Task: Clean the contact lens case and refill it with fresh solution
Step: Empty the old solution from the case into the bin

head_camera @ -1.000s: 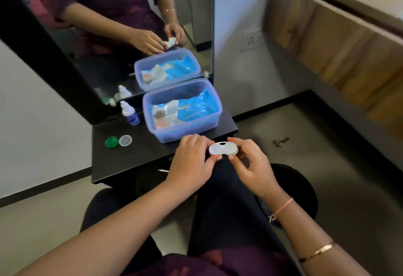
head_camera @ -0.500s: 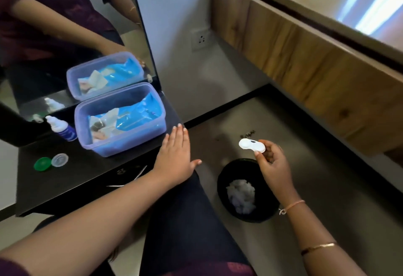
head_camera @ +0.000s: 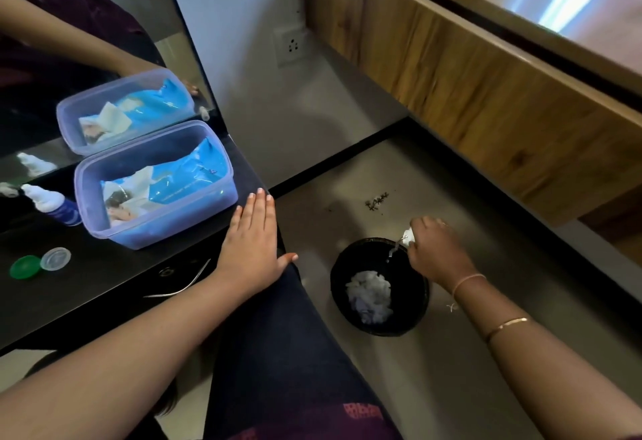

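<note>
A person's right hand [head_camera: 439, 252] grips a white contact lens case [head_camera: 409, 235], fingers curled around it, tipping it above a black waste bin [head_camera: 413, 300] on the floor. A thin stream of liquid [head_camera: 394, 253] falls toward the crumpled tissue [head_camera: 370, 295] inside. The left hand [head_camera: 252, 252] rests flat on the black table [head_camera: 87, 300] edge, fingers straight and together (thumb spread) — near a blue plastic tub [head_camera: 156, 227], a solution bottle [head_camera: 52, 203], a green cap [head_camera: 25, 266] and a clear cap [head_camera: 55, 259].

No legible text anywhere; faint print on the blue packet [head_camera: 180, 179] too blurred
</note>
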